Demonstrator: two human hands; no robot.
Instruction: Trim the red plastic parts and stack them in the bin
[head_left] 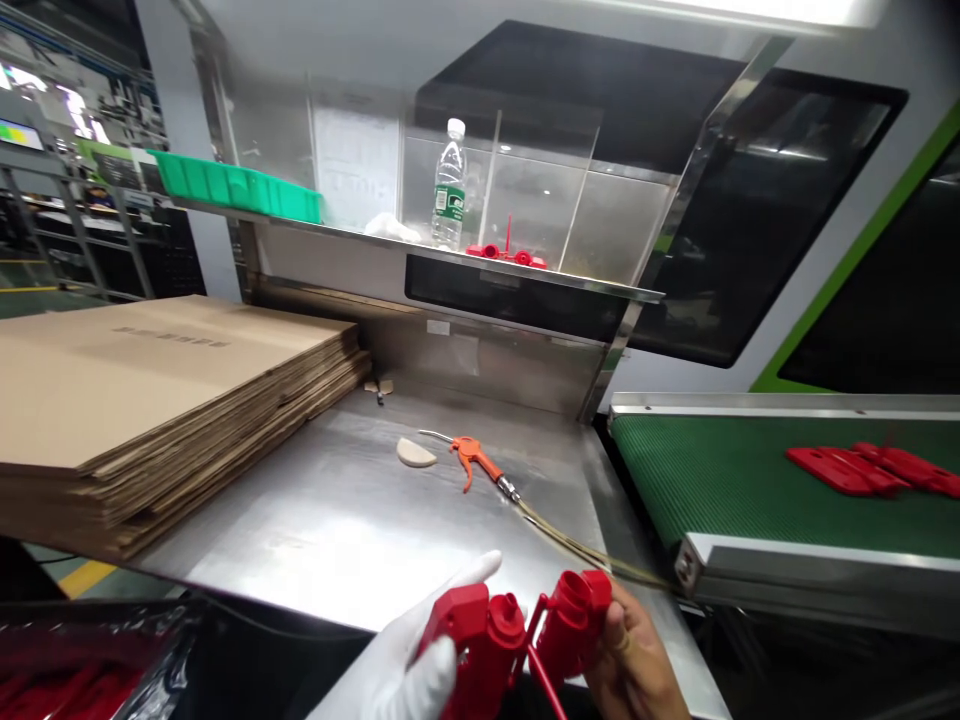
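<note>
In a white glove, my left hand [409, 650] is closed round a red plastic molded part [480, 640] at the bottom middle of the head view. My right hand [637, 655], bare, grips a second red plastic molded part [574, 620] from its right side. A thin red rod runs down between the two pieces; whether it joins them I cannot tell. Both pieces are held above the front edge of the metal table [300, 540]. Beyond them lies an orange air blow gun [472, 455] with its hose, beside a pale half-round piece [415, 453].
Stacked flat cardboard [180, 370] fills the table's left. At right, a green conveyor belt [720, 480] carries red molded parts [862, 468]. The shelf above holds a green tray [240, 190], a water bottle [450, 190] and red pieces [506, 255]. A black-lined container [150, 650] stands lower left.
</note>
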